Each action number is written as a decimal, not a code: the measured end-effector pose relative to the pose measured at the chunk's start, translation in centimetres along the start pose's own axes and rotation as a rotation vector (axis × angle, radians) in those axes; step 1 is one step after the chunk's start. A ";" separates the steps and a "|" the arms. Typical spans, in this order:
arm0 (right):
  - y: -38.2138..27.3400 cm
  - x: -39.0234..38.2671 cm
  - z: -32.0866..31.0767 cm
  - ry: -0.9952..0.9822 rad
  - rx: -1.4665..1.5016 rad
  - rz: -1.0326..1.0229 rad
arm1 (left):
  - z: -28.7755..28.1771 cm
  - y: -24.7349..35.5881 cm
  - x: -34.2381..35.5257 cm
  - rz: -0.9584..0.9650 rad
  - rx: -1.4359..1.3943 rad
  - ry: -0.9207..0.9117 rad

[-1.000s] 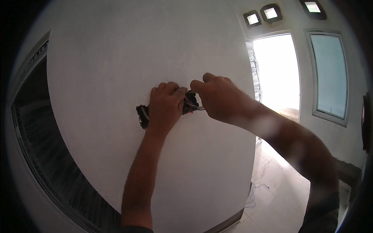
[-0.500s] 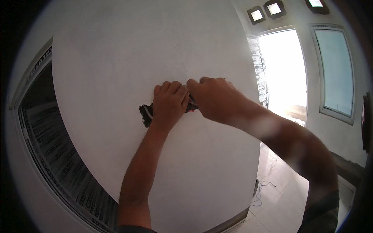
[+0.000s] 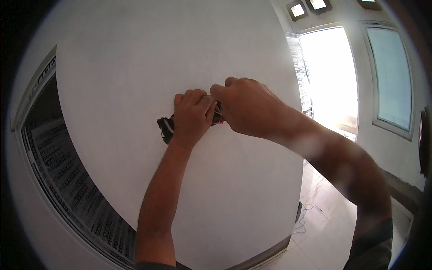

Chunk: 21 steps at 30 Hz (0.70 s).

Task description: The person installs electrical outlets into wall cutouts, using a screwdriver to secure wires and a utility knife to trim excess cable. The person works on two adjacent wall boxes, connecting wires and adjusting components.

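Note:
A dark recess (image 3: 164, 130) in the white wall (image 3: 175, 54) holds cables and thin wires (image 3: 218, 114), some of them red. My left hand (image 3: 192, 114) lies over the middle of it with curled fingers, its fingertips beside the wires; what they grip is hidden. Close against it on the right, my right hand (image 3: 247, 105) is closed near the recess's right end, thumb and forefinger pinched by the left hand's fingertips. I cannot make out what is in that pinch. Both hands cover much of the recess.
A dark doorway (image 3: 76, 180) with patterned covering on its frame is at left. At right are a bright open door (image 3: 328, 81), a frosted window (image 3: 393, 78) and small square openings (image 3: 297, 11). A thin blue cable (image 3: 303, 220) lies on the tiled floor (image 3: 317, 243).
Since a second ago my right hand has moved left, closer to my left hand, covering more of the wires. Both hands now appear slightly higher in the picture.

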State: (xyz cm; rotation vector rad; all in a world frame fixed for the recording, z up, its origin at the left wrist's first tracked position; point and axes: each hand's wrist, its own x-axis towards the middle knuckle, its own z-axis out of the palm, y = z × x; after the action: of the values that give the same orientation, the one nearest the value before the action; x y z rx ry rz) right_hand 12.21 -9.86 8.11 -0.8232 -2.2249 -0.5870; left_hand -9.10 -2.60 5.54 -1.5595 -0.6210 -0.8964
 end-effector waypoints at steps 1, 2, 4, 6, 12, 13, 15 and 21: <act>0.4 -0.3 0.5 0.072 -0.025 -0.093 | 0.1 0.0 0.0 -0.006 0.002 -0.006; 0.9 -0.4 0.8 0.090 -0.040 -0.116 | 0.1 0.0 0.0 -0.013 0.005 -0.013; 1.4 -0.6 1.1 0.124 -0.064 -0.164 | 0.1 0.1 0.0 -0.024 0.011 -0.013; 1.8 -0.6 1.4 0.107 -0.032 -0.113 | 0.0 0.4 0.2 -0.025 0.009 -0.002; 2.8 -1.6 1.9 0.181 0.083 -0.047 | -0.4 0.2 0.0 -0.017 -0.016 -0.125; 2.7 -2.0 2.1 0.228 0.116 -0.055 | -0.4 0.1 -0.3 -0.021 -0.014 -0.113; 3.0 -3.2 1.3 0.224 0.144 -0.039 | -0.5 0.1 -0.3 -0.030 -0.017 -0.099; 5.1 -10.2 -1.4 0.216 0.349 0.056 | -0.9 0.1 2.0 -0.082 -0.085 -0.233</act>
State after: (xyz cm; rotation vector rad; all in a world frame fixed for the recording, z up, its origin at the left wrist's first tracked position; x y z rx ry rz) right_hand 22.20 -11.09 2.47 -0.6080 -2.0211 -0.2358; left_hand -8.07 -3.69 7.21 -1.7407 -0.8262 -0.8168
